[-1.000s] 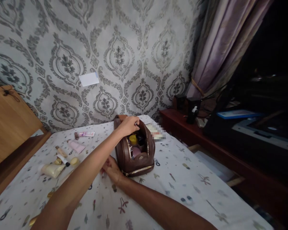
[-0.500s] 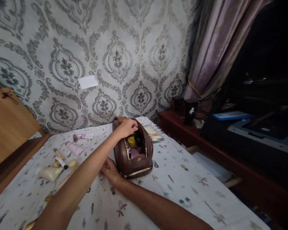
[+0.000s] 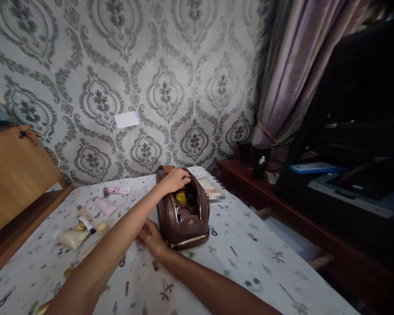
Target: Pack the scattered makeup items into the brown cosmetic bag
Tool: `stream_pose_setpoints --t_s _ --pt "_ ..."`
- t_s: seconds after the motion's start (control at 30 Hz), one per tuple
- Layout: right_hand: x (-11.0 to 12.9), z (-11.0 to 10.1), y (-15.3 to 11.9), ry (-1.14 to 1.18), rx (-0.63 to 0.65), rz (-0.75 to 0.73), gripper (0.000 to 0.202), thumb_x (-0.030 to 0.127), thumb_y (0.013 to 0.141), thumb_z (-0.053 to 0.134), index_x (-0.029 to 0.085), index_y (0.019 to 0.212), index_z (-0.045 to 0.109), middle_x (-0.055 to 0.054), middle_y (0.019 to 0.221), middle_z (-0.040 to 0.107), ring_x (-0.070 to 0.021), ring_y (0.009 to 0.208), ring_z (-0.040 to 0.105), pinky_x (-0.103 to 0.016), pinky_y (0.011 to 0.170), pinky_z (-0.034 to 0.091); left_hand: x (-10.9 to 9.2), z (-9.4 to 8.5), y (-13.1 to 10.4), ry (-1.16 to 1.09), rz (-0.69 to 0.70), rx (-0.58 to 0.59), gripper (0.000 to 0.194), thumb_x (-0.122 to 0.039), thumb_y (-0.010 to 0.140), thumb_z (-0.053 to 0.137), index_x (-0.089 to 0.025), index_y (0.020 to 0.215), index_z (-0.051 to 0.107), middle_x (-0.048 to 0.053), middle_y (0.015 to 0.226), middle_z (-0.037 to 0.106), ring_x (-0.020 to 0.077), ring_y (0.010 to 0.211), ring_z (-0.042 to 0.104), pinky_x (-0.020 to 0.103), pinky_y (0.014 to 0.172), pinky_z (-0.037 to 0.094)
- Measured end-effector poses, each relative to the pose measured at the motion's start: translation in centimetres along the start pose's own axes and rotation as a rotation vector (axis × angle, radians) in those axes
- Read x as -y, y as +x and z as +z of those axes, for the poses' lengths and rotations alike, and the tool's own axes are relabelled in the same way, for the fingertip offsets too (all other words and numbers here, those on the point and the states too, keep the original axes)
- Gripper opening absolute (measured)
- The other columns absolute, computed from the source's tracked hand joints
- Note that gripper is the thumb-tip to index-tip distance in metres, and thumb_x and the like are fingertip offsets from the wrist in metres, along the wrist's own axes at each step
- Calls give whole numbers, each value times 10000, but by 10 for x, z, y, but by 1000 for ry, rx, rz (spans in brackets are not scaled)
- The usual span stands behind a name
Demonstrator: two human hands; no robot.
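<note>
A brown leather toiletry bag (image 3: 184, 229) stands unzipped on the patterned sheet. Through its opening I see a yellow-lidded jar (image 3: 181, 199), a pinkish item (image 3: 184, 214) and dark items too shadowed to name. My left hand (image 3: 177, 180) reaches over the bag's upper edge, its fingers curled together in the opening; what they grip is hidden. Crossing under the left forearm, my right hand (image 3: 153, 238) rests beside the bag's left side. Its fingers are partly covered by that forearm.
Left of the bag lie a floral tube (image 3: 118, 190), a pink tube (image 3: 105, 206), a cream-coloured tube (image 3: 72, 239), a white tube with black cap (image 3: 86, 224) and a round yellowish item (image 3: 102, 227). A wooden board (image 3: 16, 170) borders the left; a dark red cabinet (image 3: 239, 173) the right.
The view has tilted slightly, so everything sits a little lower and the left-hand things further right. My left hand remains at the bag's opening, the right beside the bag.
</note>
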State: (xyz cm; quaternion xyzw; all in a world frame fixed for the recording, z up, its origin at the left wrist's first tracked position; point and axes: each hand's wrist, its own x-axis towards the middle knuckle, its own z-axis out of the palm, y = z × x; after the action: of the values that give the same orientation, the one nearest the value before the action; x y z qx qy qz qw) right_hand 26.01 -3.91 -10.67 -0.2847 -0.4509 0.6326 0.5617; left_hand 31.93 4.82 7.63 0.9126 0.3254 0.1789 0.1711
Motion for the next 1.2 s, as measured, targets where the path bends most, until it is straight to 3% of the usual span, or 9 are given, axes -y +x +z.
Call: stream_pose_setpoints --t_s 0.23,0.43,0.77,0.9,1.2 --pt "-4 -3 3 -25 -4 10 350 428 692 742 186 880 573 36 665 591 -84 468 503 -202 445 320 -9 -2 -6 159 10 -46 219 -175 888 564 -173 1082 666 56 903 726 205 868 671 299 847 501" --pt "-2 -1 1 -5 -3 0 361 440 691 742 191 875 557 39 671 584 -86 488 507 -200 448 329 -12 -3 -11 258 -6 -46 243 -184 885 586 -229 1118 638 65 1061 718 261 1018 655 358 895 491" --pt "-1 -2 1 -23 31 -8 363 461 718 745 195 887 566 28 680 606 -106 529 548 -212 479 393 -16 -6 -20 324 4 -116 318 -185 907 554 -262 1209 621 32 1098 726 229 1027 666 326 866 516" --pt "-1 -2 0 -23 28 -10 369 483 729 734 193 903 585 21 694 616 -100 515 541 -212 471 385 -17 -6 -23 381 30 -153 319 -136 909 505 -263 1127 701 42 1116 724 235 1051 664 335 902 509" --pt "-12 -5 5 -4 26 -10 364 429 701 740 191 932 589 22 715 606 -114 559 578 -211 478 397 -5 -14 -24 460 -4 -112 426 -69 855 499 -261 1151 737 70 1090 749 235 983 697 331 873 516"
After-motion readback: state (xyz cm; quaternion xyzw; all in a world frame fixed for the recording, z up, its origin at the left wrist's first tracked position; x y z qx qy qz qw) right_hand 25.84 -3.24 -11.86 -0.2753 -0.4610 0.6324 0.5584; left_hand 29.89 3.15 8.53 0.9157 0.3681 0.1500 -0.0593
